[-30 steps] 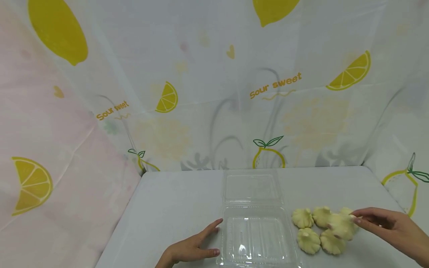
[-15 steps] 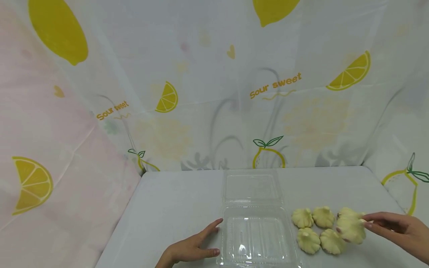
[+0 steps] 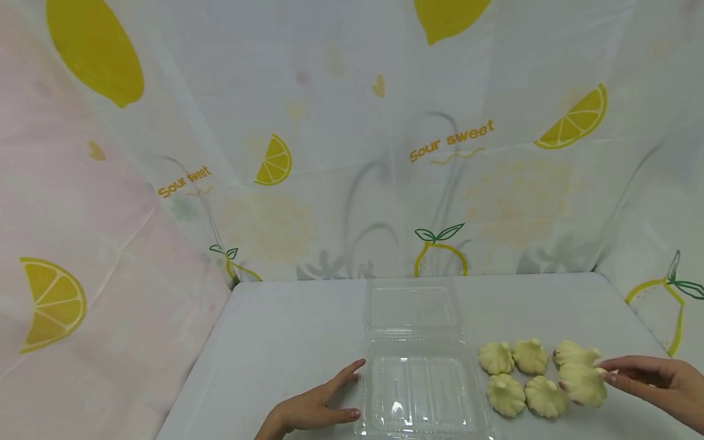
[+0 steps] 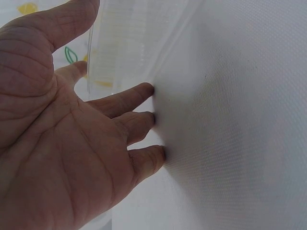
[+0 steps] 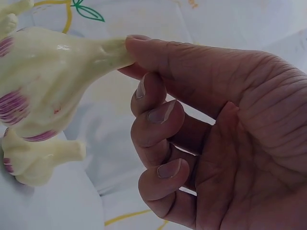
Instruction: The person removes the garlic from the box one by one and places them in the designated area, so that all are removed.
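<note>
My right hand (image 3: 654, 382) pinches a garlic bulb (image 3: 582, 386) by its stem between thumb and forefinger. In the right wrist view this pale bulb (image 5: 45, 79), streaked with purple, hangs tilted from the fingertips, its stem toward the hand. Just behind it in the head view lies another garlic bulb (image 3: 572, 353). Spread and relaxed, my left hand (image 3: 319, 403) rests at the left side of a clear plastic clamshell box (image 3: 423, 351). The left wrist view shows that hand's palm (image 4: 72, 139) with several fingertips on the white surface, near the box's wall (image 4: 124, 48).
Several more garlic bulbs (image 3: 506, 396) lie grouped between the box and my right hand. The box's lid (image 3: 415, 308) is folded back, away from me. White cloth covers the table (image 3: 275, 342), and a lemon-print curtain (image 3: 341, 214) stands behind and at the sides.
My right hand has moved right and slightly toward me with the garlic bulb, away from the bulbs on its left, lowering it in view. The left hand and box have stayed put.
</note>
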The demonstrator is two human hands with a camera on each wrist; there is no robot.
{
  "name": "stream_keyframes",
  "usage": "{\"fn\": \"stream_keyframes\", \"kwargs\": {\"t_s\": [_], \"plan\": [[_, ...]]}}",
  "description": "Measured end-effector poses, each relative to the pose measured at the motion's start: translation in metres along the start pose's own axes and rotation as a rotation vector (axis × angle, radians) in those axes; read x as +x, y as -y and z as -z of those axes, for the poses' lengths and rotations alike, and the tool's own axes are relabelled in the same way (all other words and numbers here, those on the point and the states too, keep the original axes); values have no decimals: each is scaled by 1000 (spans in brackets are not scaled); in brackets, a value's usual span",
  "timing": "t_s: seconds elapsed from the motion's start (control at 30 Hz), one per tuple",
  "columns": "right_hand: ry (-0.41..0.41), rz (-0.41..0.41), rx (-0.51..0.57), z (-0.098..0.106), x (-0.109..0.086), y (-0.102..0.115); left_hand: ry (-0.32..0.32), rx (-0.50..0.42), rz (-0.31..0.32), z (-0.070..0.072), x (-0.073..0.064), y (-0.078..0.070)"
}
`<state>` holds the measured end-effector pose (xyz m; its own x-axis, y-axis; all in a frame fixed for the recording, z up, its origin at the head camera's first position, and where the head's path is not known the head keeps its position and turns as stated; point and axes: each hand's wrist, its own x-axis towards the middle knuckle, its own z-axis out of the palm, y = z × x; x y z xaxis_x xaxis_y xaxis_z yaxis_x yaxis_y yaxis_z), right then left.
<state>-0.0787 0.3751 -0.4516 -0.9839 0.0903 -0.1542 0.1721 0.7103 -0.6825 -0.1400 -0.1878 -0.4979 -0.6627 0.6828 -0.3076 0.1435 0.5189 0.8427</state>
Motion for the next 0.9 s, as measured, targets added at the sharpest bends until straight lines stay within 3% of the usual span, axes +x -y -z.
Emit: {"fn": "stream_keyframes", "kwargs": {"t_s": [0.3, 0.67, 0.9], "plan": [[23, 17, 55, -2, 0, -12, 0, -1, 3, 0, 0, 0], [68, -56, 49, -5, 3, -15, 5, -8, 5, 1, -1, -3], [138, -109, 52, -8, 7, -20, -4, -3, 18, 1, -2, -7]]}}
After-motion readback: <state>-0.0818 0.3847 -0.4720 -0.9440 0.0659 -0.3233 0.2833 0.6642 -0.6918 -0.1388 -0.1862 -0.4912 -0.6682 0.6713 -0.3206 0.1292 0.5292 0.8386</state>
